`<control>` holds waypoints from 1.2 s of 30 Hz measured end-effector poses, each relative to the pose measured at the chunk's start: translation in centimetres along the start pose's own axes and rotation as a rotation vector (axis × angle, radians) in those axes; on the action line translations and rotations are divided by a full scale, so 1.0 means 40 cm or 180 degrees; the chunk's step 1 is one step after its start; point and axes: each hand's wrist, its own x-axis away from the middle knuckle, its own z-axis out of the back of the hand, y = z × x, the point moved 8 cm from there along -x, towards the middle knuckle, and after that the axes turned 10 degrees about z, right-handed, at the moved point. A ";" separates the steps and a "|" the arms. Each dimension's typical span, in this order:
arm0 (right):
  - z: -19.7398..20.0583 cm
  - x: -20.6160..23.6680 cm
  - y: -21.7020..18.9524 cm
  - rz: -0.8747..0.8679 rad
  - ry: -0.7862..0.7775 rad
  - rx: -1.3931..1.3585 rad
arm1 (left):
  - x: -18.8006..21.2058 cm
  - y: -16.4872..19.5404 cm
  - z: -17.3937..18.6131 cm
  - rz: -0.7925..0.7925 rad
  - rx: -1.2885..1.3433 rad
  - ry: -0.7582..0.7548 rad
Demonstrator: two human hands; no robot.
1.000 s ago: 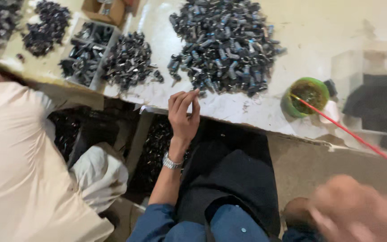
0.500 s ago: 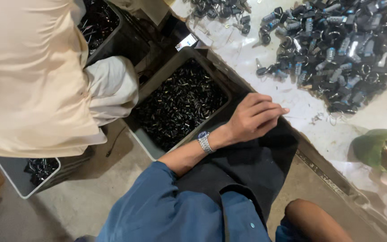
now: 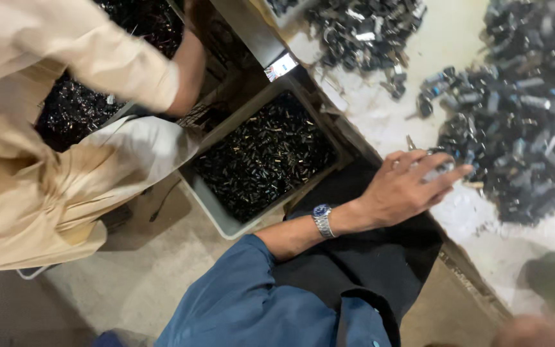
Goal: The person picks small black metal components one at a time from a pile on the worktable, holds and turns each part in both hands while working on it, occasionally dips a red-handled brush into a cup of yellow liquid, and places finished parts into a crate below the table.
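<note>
The left hand (image 3: 401, 188) lies at the near edge of the worktop (image 3: 419, 58), fingers curled round a small metal part (image 3: 437, 166) whose long axis cannot be told; the right hand (image 3: 534, 331) is only a blur, its state unclear. Two heaps of dark parts lie on the worktop, the larger heap (image 3: 521, 109) just beside the fingertips, and one grey bin (image 3: 261, 157) of parts stands on the floor below the edge.

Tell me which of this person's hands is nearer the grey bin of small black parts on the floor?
Left. The left hand rests at the table edge just right of the grey bin. The right hand is only a blur at the bottom right corner, much farther away.
</note>
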 end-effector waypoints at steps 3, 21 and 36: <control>-0.091 0.029 0.008 -0.0087 -0.0804 0.0703 | -0.027 -0.020 -0.027 -0.0033 -0.0385 -0.0658; -0.088 0.109 -0.025 -0.0340 -0.0123 0.0320 | -0.013 0.019 -0.030 -0.0787 -0.0422 -0.1234; -0.117 0.082 0.000 0.0223 -0.0431 -0.0068 | 0.061 0.053 0.024 0.0553 0.2708 -0.0666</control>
